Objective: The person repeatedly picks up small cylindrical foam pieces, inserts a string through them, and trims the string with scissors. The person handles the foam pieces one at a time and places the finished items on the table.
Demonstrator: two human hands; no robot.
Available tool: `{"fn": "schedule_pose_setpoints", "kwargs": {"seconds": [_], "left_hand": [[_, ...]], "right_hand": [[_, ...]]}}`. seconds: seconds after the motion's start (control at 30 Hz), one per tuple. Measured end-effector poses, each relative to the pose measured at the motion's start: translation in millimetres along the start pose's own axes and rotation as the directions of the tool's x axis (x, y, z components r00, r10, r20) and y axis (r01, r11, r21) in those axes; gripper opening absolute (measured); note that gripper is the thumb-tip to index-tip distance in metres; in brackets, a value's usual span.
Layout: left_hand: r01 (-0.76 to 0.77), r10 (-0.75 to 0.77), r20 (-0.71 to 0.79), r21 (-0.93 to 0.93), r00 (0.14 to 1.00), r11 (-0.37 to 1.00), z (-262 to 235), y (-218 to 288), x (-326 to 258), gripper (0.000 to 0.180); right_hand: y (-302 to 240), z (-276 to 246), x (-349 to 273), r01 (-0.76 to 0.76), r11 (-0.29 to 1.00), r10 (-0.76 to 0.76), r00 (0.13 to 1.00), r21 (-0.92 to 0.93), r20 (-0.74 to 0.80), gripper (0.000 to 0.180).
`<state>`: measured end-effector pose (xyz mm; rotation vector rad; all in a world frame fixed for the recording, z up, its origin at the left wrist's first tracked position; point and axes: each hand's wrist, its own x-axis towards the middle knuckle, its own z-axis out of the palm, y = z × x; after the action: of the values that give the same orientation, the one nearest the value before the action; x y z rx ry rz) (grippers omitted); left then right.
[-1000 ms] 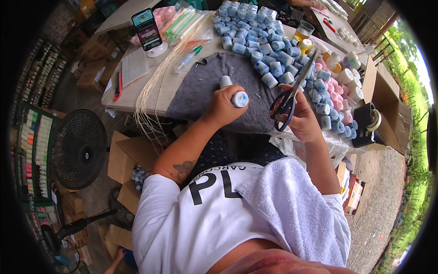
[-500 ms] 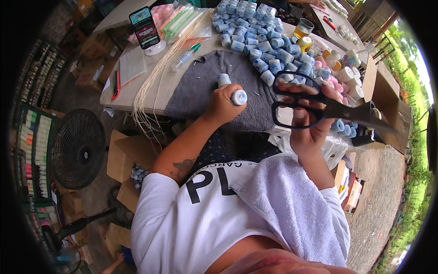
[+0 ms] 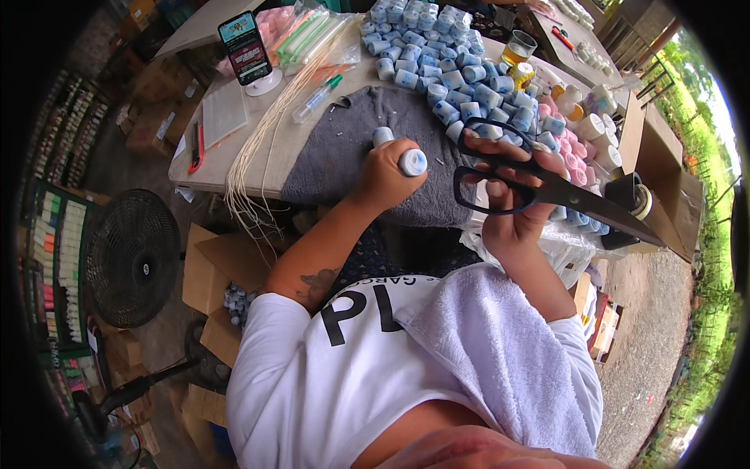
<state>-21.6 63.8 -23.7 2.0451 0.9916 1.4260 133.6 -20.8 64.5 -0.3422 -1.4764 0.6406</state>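
Left hand [image 3: 383,176] grips blue-capped spool [image 3: 411,162]; right hand [image 3: 512,211] beside, holding scissors [image 3: 547,187].

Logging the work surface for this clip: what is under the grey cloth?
The grey cloth lies on the pale tabletop, which shows past its left and far edges. Its near edge hangs over the table front. Whatever lies beneath its middle is covered.

Spool heap [image 3: 453,55] behind cloth [image 3: 351,148], phone [image 3: 244,48] seemingly left.

I see a table [image 3: 205,168] in daylight, a fan [image 3: 129,258] and boxes [image 3: 223,270] below, grass [image 3: 715,234] at right.
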Motion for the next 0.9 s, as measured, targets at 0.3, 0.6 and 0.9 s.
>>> {"fn": "schedule_pose_setpoints", "kwargs": {"seconds": [0.3,0.6,0.9], "left_hand": [[0.043,-0.043,0.017,-0.036,0.999,0.998,-3,11,2,0.026],[0.021,-0.022,-0.004,-0.041,1.000,0.999,-4,3,7,0.025],[0.007,-0.008,-0.025,-0.039,1.000,0.999,-2,5,-1,0.023]], "right_hand": [[26,-6,-14,-0.427,0.853,0.489,0.854,-0.300,0.177,0.053],[11,1,2,-0.427,0.902,0.432,0.896,-0.063,0.107,0.048],[4,8,7,-0.098,0.995,0.098,0.995,-0.029,-0.010,0.055]]}}
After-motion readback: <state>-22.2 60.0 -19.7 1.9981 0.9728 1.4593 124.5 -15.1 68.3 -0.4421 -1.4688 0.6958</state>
